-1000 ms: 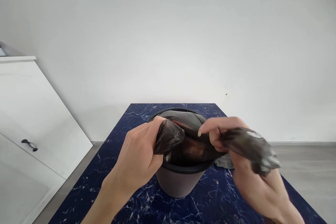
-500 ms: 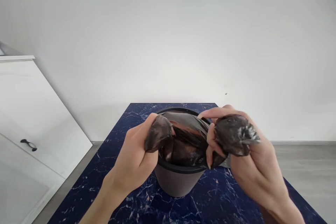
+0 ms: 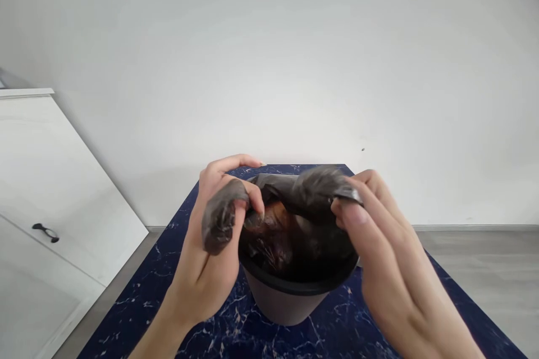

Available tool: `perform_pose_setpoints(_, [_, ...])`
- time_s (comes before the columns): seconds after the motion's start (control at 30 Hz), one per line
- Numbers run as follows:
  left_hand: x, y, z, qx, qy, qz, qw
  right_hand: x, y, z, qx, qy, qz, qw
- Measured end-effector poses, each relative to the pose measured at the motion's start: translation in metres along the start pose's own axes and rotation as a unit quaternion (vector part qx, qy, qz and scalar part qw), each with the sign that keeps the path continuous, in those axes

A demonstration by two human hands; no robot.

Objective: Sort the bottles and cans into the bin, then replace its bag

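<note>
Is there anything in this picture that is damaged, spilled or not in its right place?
One thing: a small dark spot on the otherwise plain wall; hole or dirt, I cannot tell. The dark bag looks crumpled, but the left hand and right hand are gripping it. No spill shows.

I observe a dark plastic bag (image 3: 316,193) partly in the round grey plastic bucket (image 3: 286,300) on the blue marbled table (image 3: 240,334); white panelled cabinet (image 3: 54,179) left, white wall (image 3: 269,67) behind.
</note>
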State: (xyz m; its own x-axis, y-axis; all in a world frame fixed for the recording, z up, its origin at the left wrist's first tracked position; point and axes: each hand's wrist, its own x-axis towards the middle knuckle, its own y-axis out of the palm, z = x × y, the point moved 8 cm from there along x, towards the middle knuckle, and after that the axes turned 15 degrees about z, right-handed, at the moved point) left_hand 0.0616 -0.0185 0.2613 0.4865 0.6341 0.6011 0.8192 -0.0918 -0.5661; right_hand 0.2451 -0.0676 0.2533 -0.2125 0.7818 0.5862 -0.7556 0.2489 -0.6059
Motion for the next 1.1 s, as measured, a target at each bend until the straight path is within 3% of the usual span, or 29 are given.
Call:
perform_pose_setpoints(0.2, [-0.004,0.010,-0.019,0.048,0.081,0.077,0.993,0.000,-0.001,0.004,-0.015,-0.008,-0.031,0.999])
perform_pose_setpoints(0.33, [-0.001,0.010,-0.014,0.032,0.069,0.087,0.993,-0.005,0.003,-0.006,0.009,0.013,-0.028,0.999])
perform_pose_setpoints(0.47, [0.002,0.019,-0.008,0.050,0.055,0.143,0.987,-0.002,0.007,-0.003,0.025,0.007,-0.024,0.999])
perform_pose_setpoints(0.6, [0.002,0.031,0.000,0.100,0.010,0.218,0.971,-0.002,0.002,-0.003,0.108,0.031,-0.077,0.991])
perform_pose_setpoints(0.7, [0.001,0.034,0.006,0.101,-0.023,0.242,0.965,-0.007,-0.001,-0.011,0.171,0.071,-0.117,0.976])
perform_pose_setpoints(0.83, [0.002,0.029,0.001,0.093,-0.003,0.212,0.973,-0.011,-0.001,-0.017,0.123,0.123,-0.121,0.977])
perform_pose_setpoints(1.0, [-0.002,0.017,-0.020,0.124,0.104,0.129,0.978,-0.005,0.019,-0.002,0.063,0.093,-0.004,0.994])
perform_pose_setpoints(1.1, [-0.006,0.018,-0.022,0.132,0.115,0.106,0.979,-0.006,0.032,0.005,-0.035,0.085,0.060,0.994])
